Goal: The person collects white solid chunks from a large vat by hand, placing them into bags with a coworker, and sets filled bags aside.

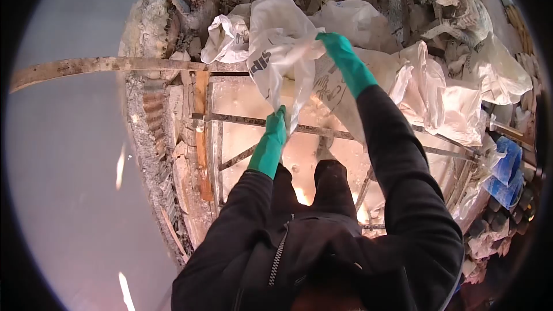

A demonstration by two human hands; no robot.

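Done: 1 white sack (271, 37) gripped and stretched over the frame (247, 121), left hand (279, 117) pinching its lower end, right hand (327, 39) its upper right side
Left, as I read it: sack not yet set down; other sacks (423, 83) lie to the right, unheld

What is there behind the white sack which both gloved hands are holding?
Behind the white sack, part of another pale sack shows at the right, and a dark bar lower down. Whatever lies directly behind its middle is covered.
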